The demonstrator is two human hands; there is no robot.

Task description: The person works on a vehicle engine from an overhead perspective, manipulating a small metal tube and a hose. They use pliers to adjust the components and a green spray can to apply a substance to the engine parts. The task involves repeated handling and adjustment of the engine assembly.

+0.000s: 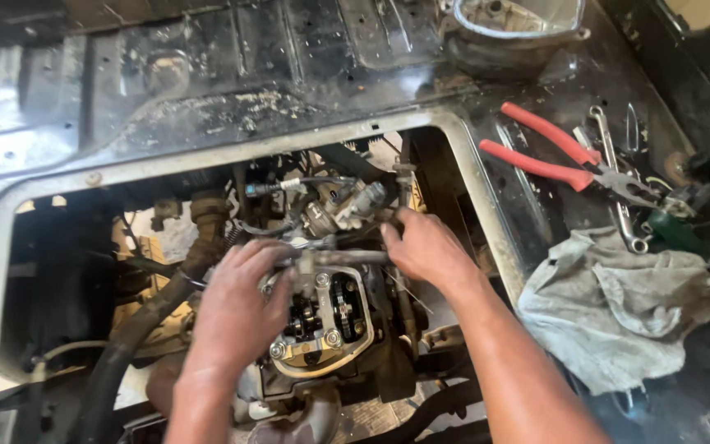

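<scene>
A small engine sits inside a rectangular opening in a dirty black vehicle floor. Its open cylinder head point(326, 316) shows a chain sprocket and bolts. My left hand point(236, 304) rests on the left side of the head, fingers curled over its top edge next to a metal pipe point(347, 257). My right hand point(425, 247) reaches in from the right, with its fingers closed on the right end of that pipe. A carburettor point(347, 205) with hoses and cables sits just behind both hands.
Red-handled pliers point(552, 156) and several wrenches point(618, 177) lie on the floor panel to the right, above a crumpled grey rag point(618, 304). A thick black hose point(137, 329) runs down the left of the engine. A metal-rimmed part point(519, 20) sits at the top.
</scene>
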